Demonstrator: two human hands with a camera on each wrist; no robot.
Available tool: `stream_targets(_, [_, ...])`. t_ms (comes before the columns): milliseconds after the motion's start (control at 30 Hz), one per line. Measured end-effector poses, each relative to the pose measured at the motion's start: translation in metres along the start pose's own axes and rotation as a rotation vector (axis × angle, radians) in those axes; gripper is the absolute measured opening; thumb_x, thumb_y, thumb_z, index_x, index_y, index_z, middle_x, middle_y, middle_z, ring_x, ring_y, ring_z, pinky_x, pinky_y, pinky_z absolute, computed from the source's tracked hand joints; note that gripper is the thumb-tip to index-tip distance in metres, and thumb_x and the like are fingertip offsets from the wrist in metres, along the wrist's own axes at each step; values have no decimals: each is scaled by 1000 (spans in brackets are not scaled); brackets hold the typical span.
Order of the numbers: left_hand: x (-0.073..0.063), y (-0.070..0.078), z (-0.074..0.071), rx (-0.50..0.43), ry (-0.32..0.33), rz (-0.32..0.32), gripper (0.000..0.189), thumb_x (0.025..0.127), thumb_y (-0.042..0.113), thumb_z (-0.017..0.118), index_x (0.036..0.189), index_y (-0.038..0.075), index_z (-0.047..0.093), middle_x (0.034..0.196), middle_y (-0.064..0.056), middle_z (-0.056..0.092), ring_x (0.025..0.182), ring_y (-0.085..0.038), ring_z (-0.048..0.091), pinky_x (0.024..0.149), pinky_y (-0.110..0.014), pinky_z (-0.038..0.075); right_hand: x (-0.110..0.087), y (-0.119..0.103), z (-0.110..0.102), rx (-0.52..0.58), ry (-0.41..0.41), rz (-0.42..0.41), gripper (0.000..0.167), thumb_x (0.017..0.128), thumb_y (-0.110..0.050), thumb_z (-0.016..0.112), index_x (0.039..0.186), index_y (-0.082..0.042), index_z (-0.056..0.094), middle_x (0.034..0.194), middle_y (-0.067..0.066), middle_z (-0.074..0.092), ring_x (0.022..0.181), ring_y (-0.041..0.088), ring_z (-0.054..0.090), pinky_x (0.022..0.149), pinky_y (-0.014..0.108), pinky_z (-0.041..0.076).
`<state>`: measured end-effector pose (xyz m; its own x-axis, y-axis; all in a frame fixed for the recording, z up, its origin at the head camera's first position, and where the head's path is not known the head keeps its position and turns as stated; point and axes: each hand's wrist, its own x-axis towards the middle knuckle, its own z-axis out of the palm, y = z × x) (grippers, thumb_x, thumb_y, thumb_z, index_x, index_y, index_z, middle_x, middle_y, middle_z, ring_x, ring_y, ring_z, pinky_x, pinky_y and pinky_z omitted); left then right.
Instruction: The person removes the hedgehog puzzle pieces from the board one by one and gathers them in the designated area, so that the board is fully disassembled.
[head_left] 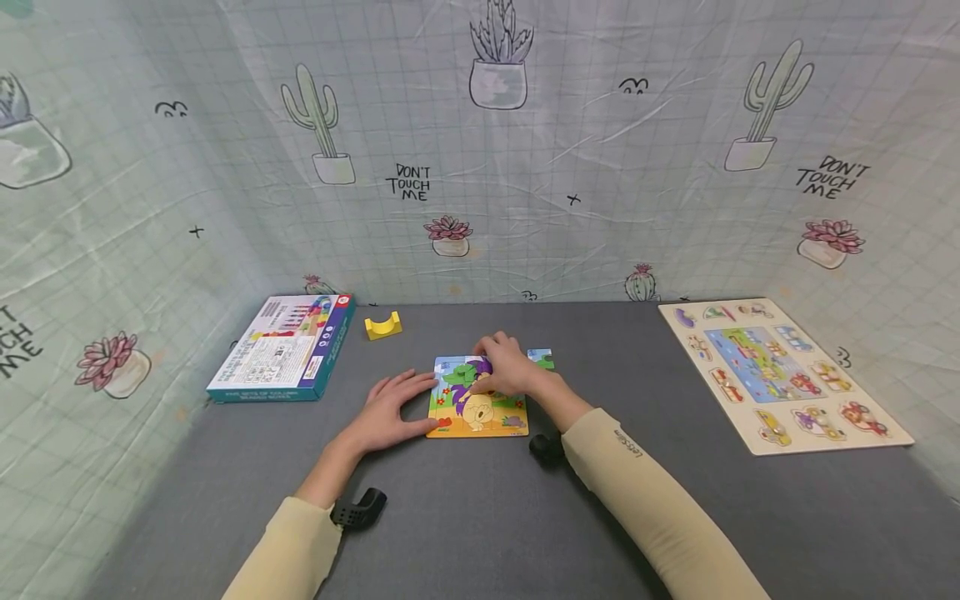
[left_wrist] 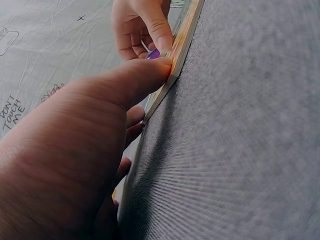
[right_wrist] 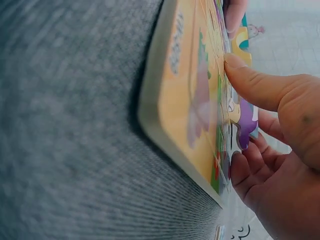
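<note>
A colourful jigsaw puzzle (head_left: 491, 421) with a yellow and purple cartoon figure lies flat on the grey table. My left hand (head_left: 388, 414) rests along its left side, fingers spread, with the thumb on the near left corner. Over the upper right part of the puzzle, my right hand (head_left: 506, 367) pinches a puzzle piece (right_wrist: 246, 117) with purple and yellow print. In the right wrist view the piece is tilted above the board's surface, and its far part is hidden by fingers. A loose blue and green puzzle piece (head_left: 540, 356) lies just right of the right hand.
A boxed game (head_left: 281, 342) lies at the back left, with a yellow arch-shaped block (head_left: 383, 326) beside it. A wooden picture board (head_left: 780, 375) lies on the right. Behind the table hangs a cactus-print curtain (head_left: 555, 150).
</note>
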<state>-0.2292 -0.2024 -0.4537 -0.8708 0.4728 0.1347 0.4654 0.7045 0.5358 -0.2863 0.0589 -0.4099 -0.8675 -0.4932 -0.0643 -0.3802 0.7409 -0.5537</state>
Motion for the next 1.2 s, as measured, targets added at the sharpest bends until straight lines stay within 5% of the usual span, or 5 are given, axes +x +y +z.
stream_targets(233, [0,0,-1,-1,0,5,70,90,45,73,148,13,53,153,-13,46,147,-38,27,114,-65,9,1,2,1,84,25,-32,35,96,-16,72,124,-6,56,126,12,58,114,26,57,100,43,47])
stream_targets(467, [0,1,-1,-8,6,8,69,89,44,74,147,12,54,152,-14,47,147,-39,28,113,-66,10,2,6,2,105,66,-46,16,103,-12,61,118,-10,58,114,8,64,89,20,56,82,37,49])
stream_targets(1000, [0,0,-1,-4,2,-1,69,89,44,74,147,12,54,152,-13,47,147,-39,28,114,-65,10,1,8,2,156,53,-61,11,105,-11,56,116,-10,56,98,5,63,60,17,50,57,29,42])
stream_targets(1200, [0,1,-1,-10,3,-4,69,89,44,74,147,12,55,152,-14,47,147,-39,28,114,-66,9,2,8,0,172,41,-68,11,105,-10,55,116,-9,55,90,6,62,61,17,51,58,29,42])
